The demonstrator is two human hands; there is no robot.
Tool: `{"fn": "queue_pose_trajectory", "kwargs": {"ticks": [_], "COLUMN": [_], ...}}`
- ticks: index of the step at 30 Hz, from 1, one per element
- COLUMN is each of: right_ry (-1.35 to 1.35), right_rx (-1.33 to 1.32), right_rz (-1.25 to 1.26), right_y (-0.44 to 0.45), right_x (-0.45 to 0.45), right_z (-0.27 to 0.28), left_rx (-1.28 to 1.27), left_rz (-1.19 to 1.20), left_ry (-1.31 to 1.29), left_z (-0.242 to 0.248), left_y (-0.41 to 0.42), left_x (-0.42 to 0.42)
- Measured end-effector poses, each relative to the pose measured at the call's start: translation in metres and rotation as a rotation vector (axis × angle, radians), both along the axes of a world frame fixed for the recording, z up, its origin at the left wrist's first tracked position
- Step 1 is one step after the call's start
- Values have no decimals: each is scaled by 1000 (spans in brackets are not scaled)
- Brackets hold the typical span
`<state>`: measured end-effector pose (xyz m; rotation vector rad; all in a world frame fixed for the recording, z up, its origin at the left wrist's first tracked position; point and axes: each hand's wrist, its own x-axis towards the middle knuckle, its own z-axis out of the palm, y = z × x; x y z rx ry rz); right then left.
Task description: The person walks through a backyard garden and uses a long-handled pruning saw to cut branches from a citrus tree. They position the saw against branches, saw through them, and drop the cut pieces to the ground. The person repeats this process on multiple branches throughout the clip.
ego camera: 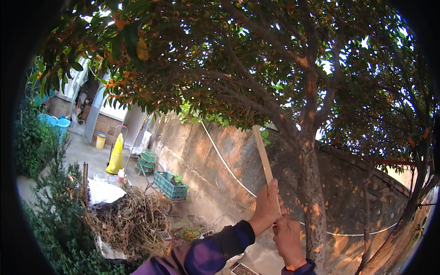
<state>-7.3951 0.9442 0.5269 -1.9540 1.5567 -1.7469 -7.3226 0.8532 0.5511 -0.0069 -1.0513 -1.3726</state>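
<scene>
Both of my hands grip a flat, pale wooden stick [264, 156] that is held up at a slant. My left hand [264, 210] wraps around it above my right hand [288, 235], which closes on its lower part. The stick's upper end reaches the underside of the leaves [206, 98], among clusters of small orange flowers [125, 80]; whether it extends beyond there is hidden. Just right of my hands rises the rough trunk [312, 192] of the tree, its branches [271, 106] spreading overhead.
A weathered wall [223, 151] with a white hose or cable [227, 166] stands behind. To the left are a heap of dry stalks [134, 223], a green plastic crate [168, 185], a yellow sack [116, 156] and shrubs [51, 220]. Another trunk [388, 240] leans at the right.
</scene>
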Motion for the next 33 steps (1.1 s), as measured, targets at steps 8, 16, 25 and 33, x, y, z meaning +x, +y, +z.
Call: {"fn": "queue_pose_trajectory", "kwargs": {"ticks": [8, 16, 25, 33], "right_ry": [184, -24, 131, 37], "right_rx": [-105, 52, -36, 27], "right_rz": [-37, 5, -14, 51], "right_y": [-97, 4, -89, 24], "right_x": [35, -13, 25, -19], "right_z": [106, 0, 121, -1], "left_rx": [39, -20, 57, 12], "left_rz": [59, 19, 35, 13], "left_ry": [63, -1, 146, 1], "left_z": [114, -4, 118, 3], "left_y": [-60, 1, -57, 22], "left_x": [60, -15, 41, -14]}}
